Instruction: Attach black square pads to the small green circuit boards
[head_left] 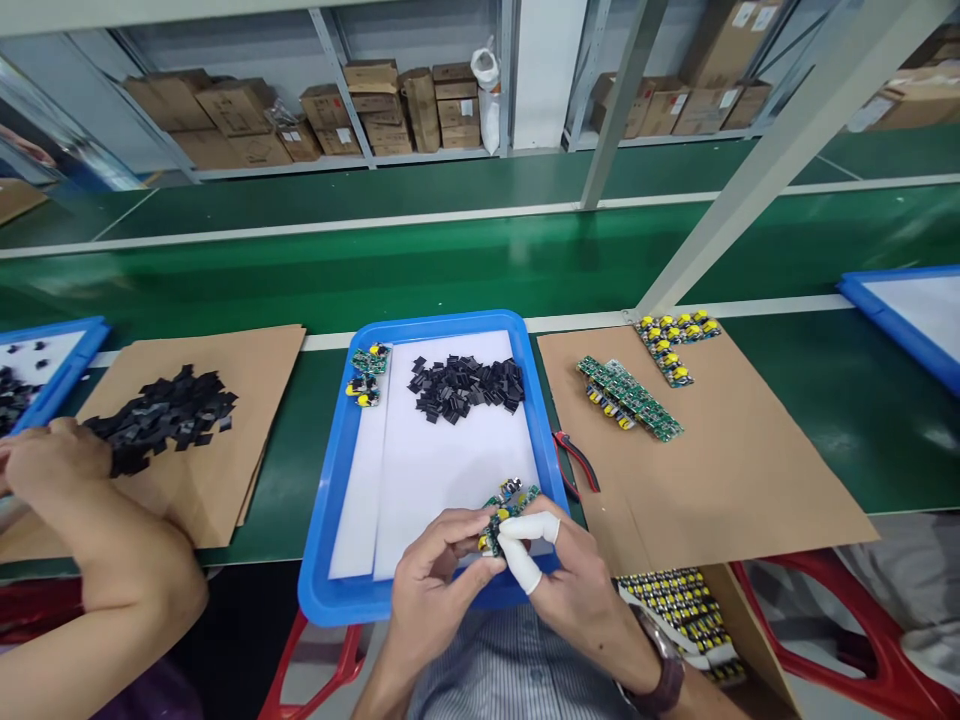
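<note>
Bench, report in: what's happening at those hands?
Left hand and right hand both holding a circuit-board assembly. Held over the blue tray, near end. Black pieces farther back; no obstruction seen.

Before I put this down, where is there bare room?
The white sheet is bare between the black pieces and your left hand. The right cardboard is bare nearer you and rightward of the circuit boards. Crowded: the blue tray's far end, with black pieces and small boards.

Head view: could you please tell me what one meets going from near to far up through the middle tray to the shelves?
Striped clothing → held electronics → black pieces → tray's far rim → green surface → boxes.
</note>
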